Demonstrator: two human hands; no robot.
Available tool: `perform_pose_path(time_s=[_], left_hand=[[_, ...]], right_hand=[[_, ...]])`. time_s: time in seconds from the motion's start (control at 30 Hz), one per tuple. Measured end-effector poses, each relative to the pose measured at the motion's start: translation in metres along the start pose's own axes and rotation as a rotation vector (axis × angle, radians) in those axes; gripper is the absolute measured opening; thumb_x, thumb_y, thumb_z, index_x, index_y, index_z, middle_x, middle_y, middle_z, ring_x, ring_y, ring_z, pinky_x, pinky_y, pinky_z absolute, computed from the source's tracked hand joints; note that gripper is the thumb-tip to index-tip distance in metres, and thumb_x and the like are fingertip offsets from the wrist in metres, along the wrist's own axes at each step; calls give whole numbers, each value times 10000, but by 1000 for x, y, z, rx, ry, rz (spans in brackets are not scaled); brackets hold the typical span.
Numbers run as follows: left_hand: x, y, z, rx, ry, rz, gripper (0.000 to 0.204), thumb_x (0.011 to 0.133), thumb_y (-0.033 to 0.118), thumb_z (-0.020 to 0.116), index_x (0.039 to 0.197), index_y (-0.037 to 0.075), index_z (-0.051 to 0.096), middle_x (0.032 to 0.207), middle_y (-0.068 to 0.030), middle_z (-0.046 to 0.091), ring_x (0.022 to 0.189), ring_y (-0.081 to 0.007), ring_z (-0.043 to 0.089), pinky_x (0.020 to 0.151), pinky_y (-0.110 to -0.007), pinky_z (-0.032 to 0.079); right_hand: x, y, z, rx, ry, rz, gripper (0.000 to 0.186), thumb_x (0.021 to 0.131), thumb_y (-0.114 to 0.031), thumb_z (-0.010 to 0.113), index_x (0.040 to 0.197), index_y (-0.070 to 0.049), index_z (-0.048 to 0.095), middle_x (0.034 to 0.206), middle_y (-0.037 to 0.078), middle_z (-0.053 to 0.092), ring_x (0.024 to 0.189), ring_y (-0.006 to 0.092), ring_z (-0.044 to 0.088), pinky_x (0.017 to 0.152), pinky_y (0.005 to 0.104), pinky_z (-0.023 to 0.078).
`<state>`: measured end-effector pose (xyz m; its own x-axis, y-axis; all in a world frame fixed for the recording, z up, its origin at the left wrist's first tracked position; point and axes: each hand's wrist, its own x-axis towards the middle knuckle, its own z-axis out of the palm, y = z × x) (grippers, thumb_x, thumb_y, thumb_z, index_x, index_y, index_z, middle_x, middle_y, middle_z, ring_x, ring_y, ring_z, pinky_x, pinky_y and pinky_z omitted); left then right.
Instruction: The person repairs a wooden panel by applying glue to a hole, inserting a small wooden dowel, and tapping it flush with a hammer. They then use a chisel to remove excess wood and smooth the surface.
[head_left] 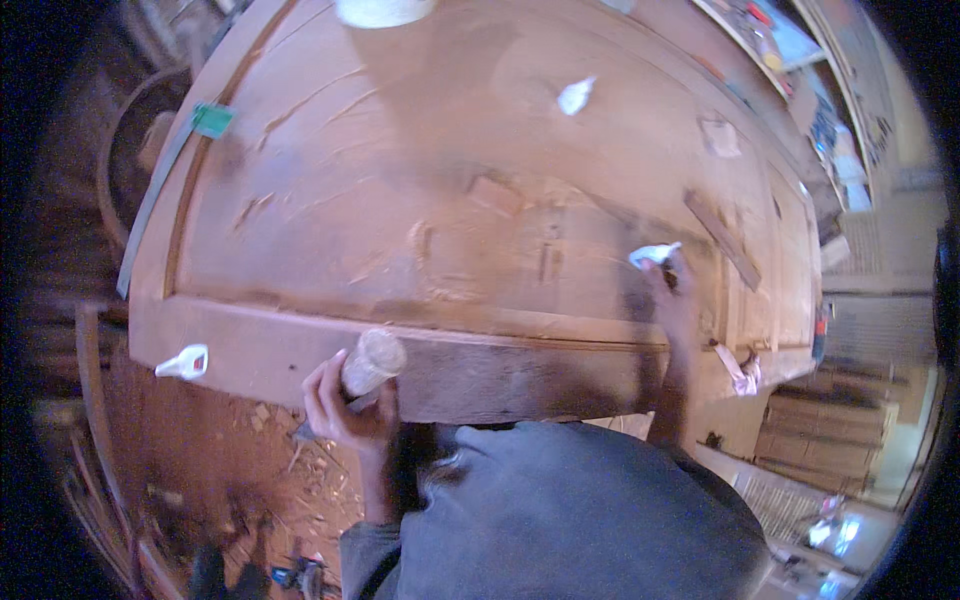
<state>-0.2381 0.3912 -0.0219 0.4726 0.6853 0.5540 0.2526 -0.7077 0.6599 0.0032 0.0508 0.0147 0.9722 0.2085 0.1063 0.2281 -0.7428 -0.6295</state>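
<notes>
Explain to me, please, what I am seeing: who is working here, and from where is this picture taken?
No machine works here: these are a person's two bare hands. The single picture comes from a wide fisheye camera on that person's head, looking down, so straight edges appear bent. The left hand holds a pale cylinder; the right hand holds a small white object, too blurred to identify. On the wooden panel lie a white bottle and a brown strip.

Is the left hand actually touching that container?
Touching: the head view shows the left hand curled around the container, gripping its side.
</notes>
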Motion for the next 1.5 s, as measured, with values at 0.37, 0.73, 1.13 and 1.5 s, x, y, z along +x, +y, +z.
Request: perform_pose_path(time_s=[0.37,0.73,1.13,1.5], left_hand=[[0,-6,1,24,28,42,518,739,481,758,1084,108,657,902,-67,634,758,-243,629,644,-354,460],[2,-7,1,27,16,59,509,730,451,771,1088,109,655,897,-62,630,760,-234,632,623,-347,453],[2,-6,1,51,-3,34,527,709,471,775,1072,108,658,897,-72,637,779,-258,637,645,-359,467],[2,-5,3,45,8,27,518,720,476,763,1065,105,656,891,-76,635,768,-267,630,655,-376,477]], right_hand=[[26,-110,57,415,-532,-115,171,935,-141,629,1052,-20,596,952,39,639,934,128,591,841,271,466],[33,-126,97,305,-580,-229,220,924,-250,661,978,-38,643,739,-33,569,657,38,500,571,208,392],[27,-134,108,152,-524,-371,224,885,-239,702,897,-19,666,645,4,555,594,79,490,533,267,391],[28,-133,112,195,-503,-387,270,876,-300,703,896,-32,680,641,60,593,556,123,530,516,295,419]])
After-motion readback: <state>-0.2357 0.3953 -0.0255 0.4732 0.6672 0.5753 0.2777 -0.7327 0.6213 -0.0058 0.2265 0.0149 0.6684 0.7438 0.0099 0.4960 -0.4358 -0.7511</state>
